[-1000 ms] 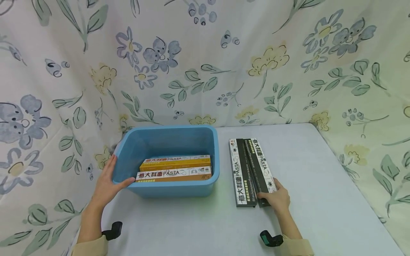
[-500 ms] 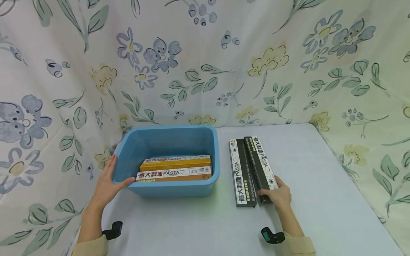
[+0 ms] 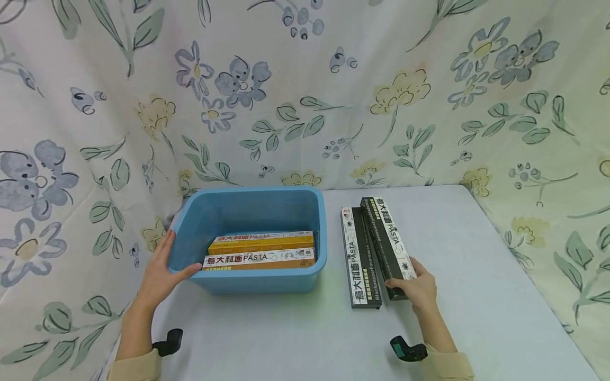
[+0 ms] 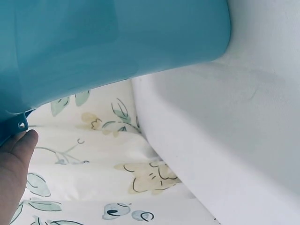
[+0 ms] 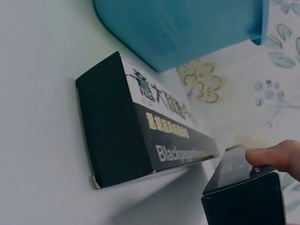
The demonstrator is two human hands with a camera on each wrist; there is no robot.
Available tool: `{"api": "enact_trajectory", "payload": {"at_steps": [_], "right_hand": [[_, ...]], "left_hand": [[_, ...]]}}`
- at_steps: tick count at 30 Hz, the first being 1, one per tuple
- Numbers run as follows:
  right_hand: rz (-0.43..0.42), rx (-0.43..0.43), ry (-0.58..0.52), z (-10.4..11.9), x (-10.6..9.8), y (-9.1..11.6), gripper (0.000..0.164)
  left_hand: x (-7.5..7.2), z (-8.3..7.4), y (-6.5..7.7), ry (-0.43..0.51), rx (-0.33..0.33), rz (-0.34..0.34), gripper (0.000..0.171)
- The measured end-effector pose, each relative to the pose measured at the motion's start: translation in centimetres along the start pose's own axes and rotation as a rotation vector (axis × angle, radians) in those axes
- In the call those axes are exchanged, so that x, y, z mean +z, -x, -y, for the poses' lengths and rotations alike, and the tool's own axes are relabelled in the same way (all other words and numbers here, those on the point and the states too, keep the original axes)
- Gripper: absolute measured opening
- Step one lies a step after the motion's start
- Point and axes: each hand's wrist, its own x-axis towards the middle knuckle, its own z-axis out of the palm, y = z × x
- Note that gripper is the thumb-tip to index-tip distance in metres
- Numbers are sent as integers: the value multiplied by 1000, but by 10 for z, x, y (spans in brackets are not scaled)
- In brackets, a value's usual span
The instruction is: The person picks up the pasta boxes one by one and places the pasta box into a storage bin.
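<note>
— Since the blue tub (image 3: pixel 257 284) stands at the far left corner of the table (image 3: pixel 295 338), how is it secured?

— By the left hand (image 3: pixel 159 280), clasping the tub's near left corner: thumb at the front rim, fingers along the outer left side. Its purpose appears to be steadying, as a light tub could slide if knocked.

— And the contents?

— One yellow pasta box (image 3: pixel 262 244) and one orange pasta box (image 3: pixel 259 259) lie lengthwise along the front wall, the orange one nearer. Presumably the tub's longer dimension dictated that layout.

— Condition of the right hand (image 3: pixel 418 288)?

— Clamped on the held black box (image 3: pixel 387 246), right of the tub, at the end towards the table's near edge. Its thumb rests on the tub-facing side; the other fingers are largely hidden. An end hold leaves most of the length unsupported by the hand, so the far end may dip.

— Is that box off the table?

— Its near end appears raised in the right wrist view. Whether its far end touches its neighbour cannot be told.

— The neighbour?

— A second black box (image 3: pixel 360 259) lies flat, printed face up, between tub and held box, its ends towards the table's near and far edges.
</note>
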Motion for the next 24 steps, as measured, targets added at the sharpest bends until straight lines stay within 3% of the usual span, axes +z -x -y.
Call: {"api": "enact_trajectory", "payload": {"at_steps": [24], "right_hand": [[29, -110, -82, 29, -7, 13, 97]], "left_hand": [[0, 0, 0, 2, -10, 6, 106]]}}
